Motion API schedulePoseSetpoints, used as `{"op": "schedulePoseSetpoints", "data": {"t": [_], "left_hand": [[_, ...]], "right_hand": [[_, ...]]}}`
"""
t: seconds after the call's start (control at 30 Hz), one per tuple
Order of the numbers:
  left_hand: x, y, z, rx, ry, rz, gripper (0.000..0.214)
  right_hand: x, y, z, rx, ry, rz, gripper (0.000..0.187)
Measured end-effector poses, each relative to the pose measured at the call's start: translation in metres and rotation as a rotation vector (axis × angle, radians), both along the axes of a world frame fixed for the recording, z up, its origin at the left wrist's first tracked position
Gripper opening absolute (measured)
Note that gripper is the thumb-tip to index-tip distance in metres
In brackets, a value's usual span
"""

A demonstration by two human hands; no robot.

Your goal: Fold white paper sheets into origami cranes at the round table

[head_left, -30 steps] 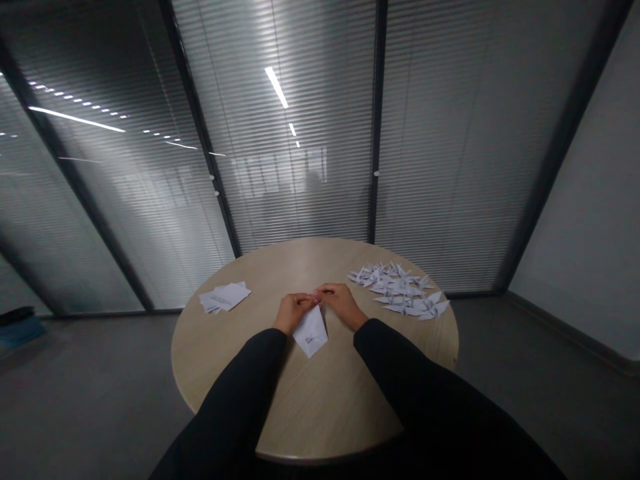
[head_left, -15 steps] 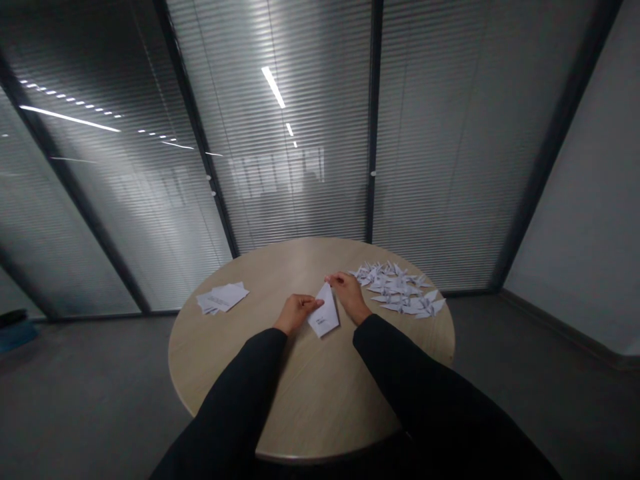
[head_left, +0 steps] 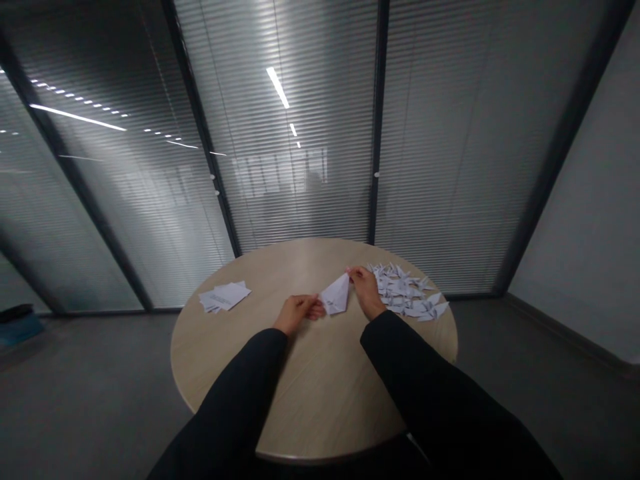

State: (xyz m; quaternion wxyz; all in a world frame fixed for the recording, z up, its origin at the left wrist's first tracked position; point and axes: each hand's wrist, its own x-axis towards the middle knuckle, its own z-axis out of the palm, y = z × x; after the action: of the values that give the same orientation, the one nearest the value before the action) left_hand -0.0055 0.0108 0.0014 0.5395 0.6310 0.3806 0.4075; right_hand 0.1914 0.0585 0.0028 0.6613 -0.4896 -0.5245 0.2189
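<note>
A folded white paper (head_left: 336,296), roughly triangular, is held just above the round wooden table (head_left: 310,393). My left hand (head_left: 297,312) pinches its near left corner. My right hand (head_left: 367,291) pinches its far pointed tip. Both arms wear black sleeves. The paper slants from the left hand up towards the right hand.
A heap of several folded white paper cranes (head_left: 410,295) lies on the table just right of my right hand. A small stack of flat paper sheets (head_left: 225,296) sits at the table's left. Glass walls with blinds (head_left: 300,133) stand behind the table, with grey floor around it.
The paper has been turned and carried to the right and farther away. My right hand moved right with the tip, close to the crane heap; my left hand stayed nearly in place.
</note>
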Motion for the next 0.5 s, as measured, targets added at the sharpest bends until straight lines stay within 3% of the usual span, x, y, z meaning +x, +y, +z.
{"op": "schedulePoseSetpoints", "data": {"t": [0.1,0.23,0.4,0.5], "left_hand": [[-0.003,-0.001,0.005,0.126,0.013,0.183,0.058],[-0.004,-0.001,0.008,0.425,0.154,0.315,0.040],[-0.001,0.003,0.004,0.388,0.262,0.179,0.036],[-0.001,0.004,0.004,0.388,0.268,0.202,0.036]], "right_hand": [[-0.012,-0.007,0.001,-0.005,-0.083,0.199,0.035],[-0.029,-0.022,0.007,-0.004,-0.165,0.367,0.027],[-0.037,-0.035,0.016,0.022,-0.142,0.418,0.025],[-0.039,-0.038,0.019,0.021,-0.101,0.446,0.028]]}}
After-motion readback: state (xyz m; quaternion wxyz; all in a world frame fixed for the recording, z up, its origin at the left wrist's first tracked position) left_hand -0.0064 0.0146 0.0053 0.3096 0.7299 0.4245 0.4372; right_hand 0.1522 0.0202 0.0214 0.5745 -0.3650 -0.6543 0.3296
